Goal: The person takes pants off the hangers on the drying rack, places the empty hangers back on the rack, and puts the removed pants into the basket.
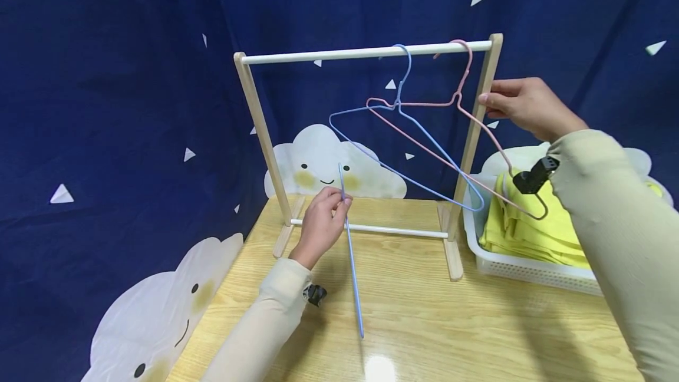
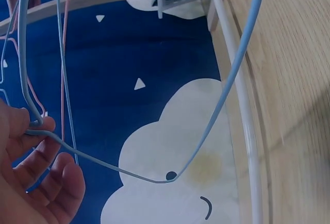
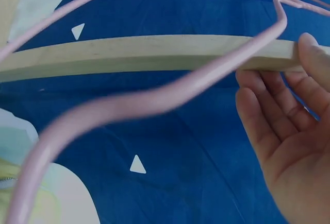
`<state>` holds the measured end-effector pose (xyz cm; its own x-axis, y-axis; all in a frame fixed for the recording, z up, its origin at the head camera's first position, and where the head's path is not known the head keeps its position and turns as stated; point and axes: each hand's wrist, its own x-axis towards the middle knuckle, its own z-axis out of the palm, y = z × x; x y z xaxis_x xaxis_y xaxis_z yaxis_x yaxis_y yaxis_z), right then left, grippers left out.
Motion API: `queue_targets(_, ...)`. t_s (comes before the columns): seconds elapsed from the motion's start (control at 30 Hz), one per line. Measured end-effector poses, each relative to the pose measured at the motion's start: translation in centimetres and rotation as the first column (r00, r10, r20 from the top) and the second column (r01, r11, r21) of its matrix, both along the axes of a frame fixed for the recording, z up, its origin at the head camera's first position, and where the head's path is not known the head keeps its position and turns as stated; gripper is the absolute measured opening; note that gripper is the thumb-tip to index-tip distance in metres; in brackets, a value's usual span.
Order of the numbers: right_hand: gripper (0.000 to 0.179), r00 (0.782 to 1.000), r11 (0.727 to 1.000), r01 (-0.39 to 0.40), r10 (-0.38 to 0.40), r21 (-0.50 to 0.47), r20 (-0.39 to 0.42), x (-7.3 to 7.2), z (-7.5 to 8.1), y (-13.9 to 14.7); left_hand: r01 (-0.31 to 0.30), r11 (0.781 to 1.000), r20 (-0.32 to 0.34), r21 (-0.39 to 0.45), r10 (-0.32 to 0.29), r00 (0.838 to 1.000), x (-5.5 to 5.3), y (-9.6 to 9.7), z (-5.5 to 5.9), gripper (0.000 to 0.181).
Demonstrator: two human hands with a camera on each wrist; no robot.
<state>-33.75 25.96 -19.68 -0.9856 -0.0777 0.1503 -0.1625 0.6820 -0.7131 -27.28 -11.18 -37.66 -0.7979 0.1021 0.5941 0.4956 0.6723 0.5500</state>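
Observation:
My left hand (image 1: pixel 323 220) pinches a blue clothes hanger (image 1: pixel 354 276) near the base of its hook, in front of the garment rack. In the head view that hanger is edge-on; the left wrist view shows its bent frame (image 2: pixel 221 103) spreading from the fingers (image 2: pixel 36 167). On the rack's right wooden post (image 1: pixel 472 134), my right hand (image 1: pixel 525 105) grips with the thumb in front and the fingers behind. Another blue hanger (image 1: pixel 424 131) and a pink hanger (image 1: pixel 411 104) hang from the white top rail (image 1: pixel 318 55). The pink one passes close to the right wrist camera.
A white basket (image 1: pixel 536 273) with folded yellow cloths (image 1: pixel 509 229) stands right of the rack. The rack's white lower bar (image 1: pixel 392 230) runs low over the wooden table (image 1: pixel 424 323). A dark blue curtain (image 1: pixel 132 105) with clouds and triangles hangs behind and at the left.

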Motion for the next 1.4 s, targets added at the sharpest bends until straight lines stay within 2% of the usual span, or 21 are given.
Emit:
queue_targets(0.27,0.063,0.998,0.999,-0.03,0.029,-0.025,-0.047,-0.1,-0.5,-0.3,-0.014,1.0,0.011,0.019,0.014,1.0,0.0,-0.7,-0.1,0.023)
queue_targets(0.37,0.06,0.997,0.999,-0.036,0.033,-0.036,-0.073,-0.2,-0.9,-0.4,-0.025,1.0,-0.011,0.003,0.025,1.0,0.1,-0.9,0.1,0.022)
queue_targets(0.7,0.051,0.991,0.995,-0.095,0.09,-0.044,-0.097,-0.5,-0.8,-1.4,-0.045,0.998,-0.089,-0.032,0.042,0.995,0.6,-1.1,1.9,0.019)
queue_targets(0.83,0.05,0.991,0.994,-0.096,0.092,-0.043,-0.097,-0.6,-0.7,-1.5,-0.049,0.998,-0.116,-0.047,0.043,0.992,0.8,-0.9,3.1,0.019)
queue_targets(1.1,0.051,0.99,0.996,-0.089,0.087,-0.017,-0.108,-0.6,-0.4,-0.8,-0.02,0.999,-0.119,-0.049,0.014,0.993,1.0,0.8,6.2,0.02)
queue_targets(1.4,0.053,0.994,0.998,-0.066,0.065,-0.001,-0.084,-0.3,-1.2,0.1,-0.054,0.983,-0.171,-0.173,0.024,0.985,0.5,2.2,9.1,0.031)
